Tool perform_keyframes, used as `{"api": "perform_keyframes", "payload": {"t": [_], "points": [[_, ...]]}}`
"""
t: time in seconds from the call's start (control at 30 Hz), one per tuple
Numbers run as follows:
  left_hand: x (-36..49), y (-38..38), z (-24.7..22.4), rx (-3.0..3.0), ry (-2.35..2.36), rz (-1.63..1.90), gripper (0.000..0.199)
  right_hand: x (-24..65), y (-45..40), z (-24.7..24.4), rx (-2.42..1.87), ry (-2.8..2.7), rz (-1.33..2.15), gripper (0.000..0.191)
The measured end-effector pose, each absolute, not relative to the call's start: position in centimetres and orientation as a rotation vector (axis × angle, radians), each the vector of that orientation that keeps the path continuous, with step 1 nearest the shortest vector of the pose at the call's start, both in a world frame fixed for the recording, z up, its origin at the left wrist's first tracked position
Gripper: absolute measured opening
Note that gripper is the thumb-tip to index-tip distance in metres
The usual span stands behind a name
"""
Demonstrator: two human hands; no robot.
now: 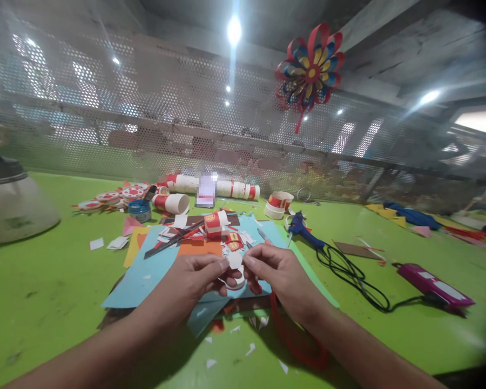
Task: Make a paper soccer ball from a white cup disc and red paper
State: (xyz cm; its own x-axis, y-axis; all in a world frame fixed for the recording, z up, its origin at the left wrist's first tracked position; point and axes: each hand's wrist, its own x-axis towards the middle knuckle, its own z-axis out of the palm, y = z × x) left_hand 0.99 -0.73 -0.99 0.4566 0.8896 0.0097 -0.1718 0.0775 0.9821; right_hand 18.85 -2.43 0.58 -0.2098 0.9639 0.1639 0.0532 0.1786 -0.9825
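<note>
Over the light blue paper sheets point(135, 289), both of my hands are closed on a small white paper piece point(235, 261) with angular edges. My left hand point(200, 273) pinches its left side between thumb and fingers. At its right edge my right hand point(282, 273) does the same. Just under it, a round white piece point(240, 281) shows partly between the hands; I cannot tell which fingers touch it. A red loop point(294, 346) hangs below my right hand, blurred and partly hidden by the forearm. A red and white paper cup point(215, 224) lies tilted beyond the hands.
Paper scraps and dark blades point(166, 246) lie on the sheets. A blue glue gun point(305, 231) rests to the right, its black cord point(360, 283) running to a purple power strip point(433, 286). A blue jar point(140, 209) and a large plastic jug point(16, 210) stand left.
</note>
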Motion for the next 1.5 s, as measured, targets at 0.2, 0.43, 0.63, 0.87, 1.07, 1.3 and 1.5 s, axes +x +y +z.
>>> {"api": "perform_keyframes", "payload": {"t": [0.2, 0.43, 0.63, 0.87, 1.07, 1.3, 1.5], "points": [[1.05, -0.61, -1.03, 1.175, 0.735, 0.913, 0.018, 18.87, -2.45, 0.62, -1.013, -1.501, 1.166, 0.029], [0.91, -0.65, -1.37, 1.235, 0.732, 0.914, 0.022, 18.99, -2.33, 0.58, -1.014, -1.511, 1.162, 0.027], [0.84, -0.57, -1.43, 1.262, 0.729, 0.903, 0.023, 18.88, -2.47, 0.62, -1.021, -1.528, 1.145, 0.026], [0.88, -0.41, -1.64, 1.257, 0.738, 0.903, 0.024, 18.86, -2.43, 0.55, -1.014, -1.521, 1.152, 0.024], [0.87, -0.47, -1.6, 1.279, 0.723, 0.906, 0.025, 18.86, -2.54, 0.56, -1.009, -1.52, 1.15, 0.024], [1.0, -0.5, -1.46, 1.284, 0.723, 0.914, 0.022, 18.87, -2.44, 0.37, -0.996, -1.53, 1.15, 0.027], [1.06, -0.54, -1.52, 1.265, 0.726, 0.921, 0.022, 18.82, -2.47, 0.4, -0.984, -1.507, 1.176, 0.03]]}}
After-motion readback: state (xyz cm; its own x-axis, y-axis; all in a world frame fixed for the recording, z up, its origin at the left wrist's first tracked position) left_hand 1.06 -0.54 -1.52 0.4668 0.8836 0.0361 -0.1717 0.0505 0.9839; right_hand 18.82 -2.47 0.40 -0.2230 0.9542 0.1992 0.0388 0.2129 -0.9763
